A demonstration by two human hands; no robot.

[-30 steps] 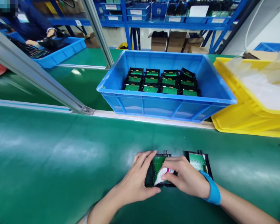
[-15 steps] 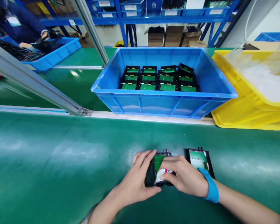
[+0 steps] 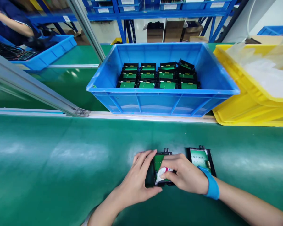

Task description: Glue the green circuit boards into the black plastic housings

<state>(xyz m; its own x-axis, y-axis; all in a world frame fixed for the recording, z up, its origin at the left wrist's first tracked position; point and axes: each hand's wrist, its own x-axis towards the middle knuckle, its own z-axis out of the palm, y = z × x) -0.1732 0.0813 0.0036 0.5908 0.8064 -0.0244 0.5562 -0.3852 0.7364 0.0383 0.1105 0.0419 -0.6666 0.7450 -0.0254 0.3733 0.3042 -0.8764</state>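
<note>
A green circuit board [image 3: 158, 161] in a black plastic frame lies on the green worktop. My left hand [image 3: 136, 181] holds the frame by its edges, fingertips at the upper left corner and thumb by the lower edge. My right hand [image 3: 185, 175], with a blue wrist strap [image 3: 211, 184], pinches a small white squeeze tube [image 3: 160, 173] with a red band. The tube's tip points down at the frame's lower left corner; whether it touches is hard to see. A second framed circuit board [image 3: 199, 157] lies to the right, partly hidden behind my right wrist.
A blue bin [image 3: 162, 102] beyond my hands contains several framed boards. Beside it stands a yellow crate [image 3: 247, 108] with white plastic wrapping. A metal post [image 3: 44, 86] slants across the left. At the far left, a person [image 3: 13, 23] is by another blue bin [image 3: 54, 51].
The view has shifted slightly, so the bins sit a little higher and further left. Both hands keep nearly the same pose on the board. The far person's arm has lifted.
</note>
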